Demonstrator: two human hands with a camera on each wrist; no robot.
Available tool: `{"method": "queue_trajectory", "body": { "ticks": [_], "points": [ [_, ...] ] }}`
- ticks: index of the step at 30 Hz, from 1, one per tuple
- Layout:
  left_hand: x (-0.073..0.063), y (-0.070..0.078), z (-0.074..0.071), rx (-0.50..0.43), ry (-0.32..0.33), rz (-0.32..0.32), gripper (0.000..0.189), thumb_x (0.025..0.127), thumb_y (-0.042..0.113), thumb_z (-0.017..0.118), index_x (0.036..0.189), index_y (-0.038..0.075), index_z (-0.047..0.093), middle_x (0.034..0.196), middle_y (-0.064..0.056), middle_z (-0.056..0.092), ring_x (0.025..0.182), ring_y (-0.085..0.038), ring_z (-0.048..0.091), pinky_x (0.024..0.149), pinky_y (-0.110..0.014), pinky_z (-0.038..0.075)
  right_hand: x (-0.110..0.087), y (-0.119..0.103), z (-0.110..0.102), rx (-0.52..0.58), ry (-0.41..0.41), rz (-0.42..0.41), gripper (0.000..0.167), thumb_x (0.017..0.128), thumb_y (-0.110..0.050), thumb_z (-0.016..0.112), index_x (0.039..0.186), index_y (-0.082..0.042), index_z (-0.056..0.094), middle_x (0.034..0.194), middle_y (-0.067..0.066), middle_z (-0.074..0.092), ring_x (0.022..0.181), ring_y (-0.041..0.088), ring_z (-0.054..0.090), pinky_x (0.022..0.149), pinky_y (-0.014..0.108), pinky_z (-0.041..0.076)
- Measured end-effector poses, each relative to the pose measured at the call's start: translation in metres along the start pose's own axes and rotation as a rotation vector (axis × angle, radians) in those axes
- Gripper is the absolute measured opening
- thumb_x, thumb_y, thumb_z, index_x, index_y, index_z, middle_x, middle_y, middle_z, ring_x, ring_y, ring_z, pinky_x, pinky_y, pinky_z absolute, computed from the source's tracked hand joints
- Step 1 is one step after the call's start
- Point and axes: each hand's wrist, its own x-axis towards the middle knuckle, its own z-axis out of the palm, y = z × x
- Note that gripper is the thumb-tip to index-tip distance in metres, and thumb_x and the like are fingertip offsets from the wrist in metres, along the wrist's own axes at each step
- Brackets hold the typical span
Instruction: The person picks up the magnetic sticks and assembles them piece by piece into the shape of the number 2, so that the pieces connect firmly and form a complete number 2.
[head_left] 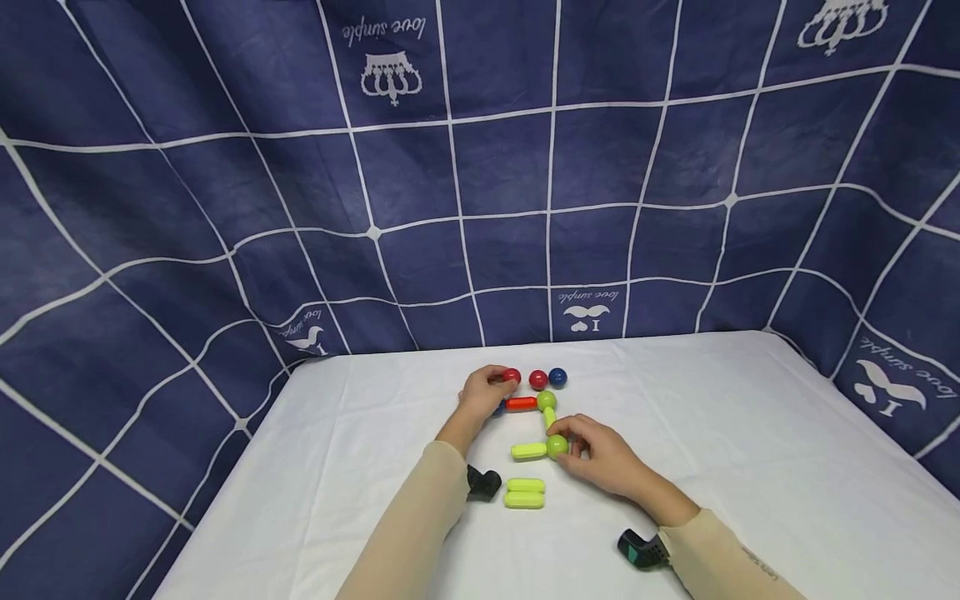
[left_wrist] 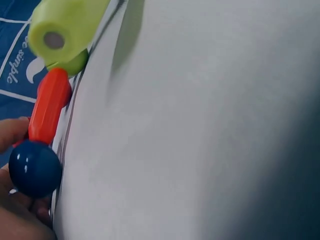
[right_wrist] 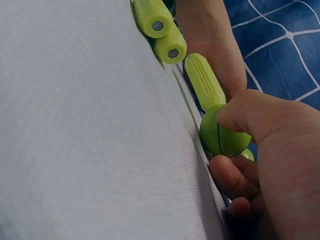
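My left hand pinches a red ball at the far side of the table. Just below it lies a blue ball, joined to a red rod. The rod's other end meets a green ball, from which a green rod runs to a nearer green ball. That nearer ball is pinched by my right hand, thumb on one side and fingers on the other. Another green rod sticks out leftward from it. The left wrist view mostly hides the red ball.
A loose red ball and a blue ball sit beyond the joined pieces. Two green rods lie side by side nearer me, with round metal discs in their ends. A blue checked curtain hangs behind the white-covered table.
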Motion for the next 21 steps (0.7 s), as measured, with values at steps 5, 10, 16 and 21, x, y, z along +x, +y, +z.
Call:
{"method": "queue_trajectory", "body": {
  "ticks": [5,10,16,21],
  "points": [
    [-0.003,-0.005,-0.006,-0.139,-0.028,-0.008,0.036,0.092,0.024,0.071,0.124,0.008,0.065,0.114,-0.009,0.068,0.103,-0.021,0.063,0.097,-0.038,0.05,-0.001,0.0,0.001,0.004,0.004,0.003,0.033,0.084,-0.015,0.076,0.115,-0.025,0.066,0.101,-0.01,0.061,0.075,0.003,0.052,0.063,0.02,0.044],
    [-0.01,-0.008,-0.014,-0.199,0.004,-0.05,0.037,0.091,0.025,0.072,0.124,0.008,0.066,0.117,-0.01,0.067,0.107,-0.023,0.062,0.102,-0.041,0.048,-0.001,0.0,0.002,0.014,-0.007,0.017,0.033,0.085,-0.016,0.076,0.115,-0.024,0.066,0.102,-0.01,0.061,0.076,0.004,0.052,0.063,0.02,0.044],
    [-0.025,-0.009,-0.023,-0.195,0.088,0.001,0.033,0.089,0.023,0.074,0.118,0.008,0.068,0.109,-0.01,0.067,0.099,-0.021,0.06,0.084,-0.032,0.052,-0.002,-0.001,0.002,0.006,0.002,0.001,0.033,0.084,-0.015,0.076,0.115,-0.025,0.067,0.1,-0.01,0.061,0.075,0.005,0.052,0.063,0.02,0.044],
    [-0.041,-0.006,-0.03,-0.198,0.114,0.047,0.032,0.087,0.022,0.076,0.116,0.011,0.068,0.104,-0.007,0.067,0.094,-0.019,0.059,0.072,-0.025,0.047,-0.001,-0.001,0.0,0.0,0.014,-0.011,0.033,0.084,-0.016,0.077,0.114,-0.026,0.066,0.099,-0.011,0.061,0.075,0.004,0.052,0.063,0.02,0.044]
  ]
}}
